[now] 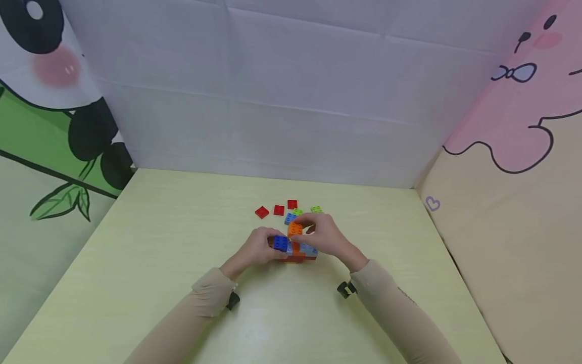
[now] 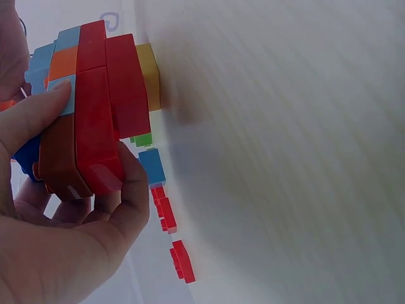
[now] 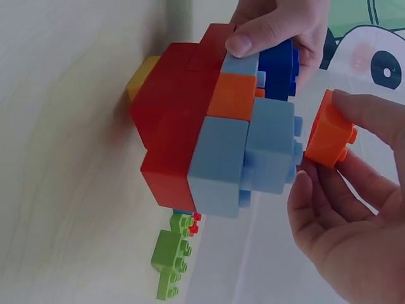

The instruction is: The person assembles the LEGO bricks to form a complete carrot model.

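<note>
My left hand (image 1: 258,246) grips the near-left end of a stacked toy brick build (image 2: 95,107), thumb on a light blue brick (image 2: 65,104). Red bricks (image 3: 174,95) form its lower layers over a yellow brick (image 3: 142,76). Above them sit light blue bricks (image 3: 218,164), an orange one between, a brown brick (image 2: 60,158) and a dark blue brick (image 1: 280,243). My right hand (image 1: 325,235) pinches a loose orange brick (image 3: 330,130) between thumb and fingers. In the right wrist view, that brick is close to the build's studded top, a gap showing between them.
Beyond the hands lie several loose bricks on the pale table (image 1: 182,212): red ones (image 1: 261,212), a blue one (image 1: 290,218) and light green ones (image 1: 316,209). A white cloth backdrop (image 1: 273,101) rises behind the table, with printed panels at both sides.
</note>
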A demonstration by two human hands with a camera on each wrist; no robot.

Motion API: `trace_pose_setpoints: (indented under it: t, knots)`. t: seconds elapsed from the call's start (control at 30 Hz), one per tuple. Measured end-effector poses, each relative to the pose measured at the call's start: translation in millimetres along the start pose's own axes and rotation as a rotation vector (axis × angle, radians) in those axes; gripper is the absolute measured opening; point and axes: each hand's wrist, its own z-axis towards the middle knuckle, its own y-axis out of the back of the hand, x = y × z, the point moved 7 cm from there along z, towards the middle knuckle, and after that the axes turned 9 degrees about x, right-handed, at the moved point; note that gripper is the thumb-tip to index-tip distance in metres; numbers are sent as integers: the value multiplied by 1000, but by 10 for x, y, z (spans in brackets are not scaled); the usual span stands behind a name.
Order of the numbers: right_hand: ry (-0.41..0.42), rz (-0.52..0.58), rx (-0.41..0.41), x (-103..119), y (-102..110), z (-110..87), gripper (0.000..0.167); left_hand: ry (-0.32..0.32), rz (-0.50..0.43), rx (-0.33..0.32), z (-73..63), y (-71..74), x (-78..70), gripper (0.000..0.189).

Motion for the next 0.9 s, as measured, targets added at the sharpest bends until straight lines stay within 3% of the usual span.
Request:
trace_pose_setpoints:
  t: [0.43,0.9]
  knots:
    - [14,-4,80,-44,-151,-26,34,2,-16,-7,-24,13,-11,34]
    - [-3,-163,122,-6,-223,-11,32,23,-8,-1,-15,5,-3,34]
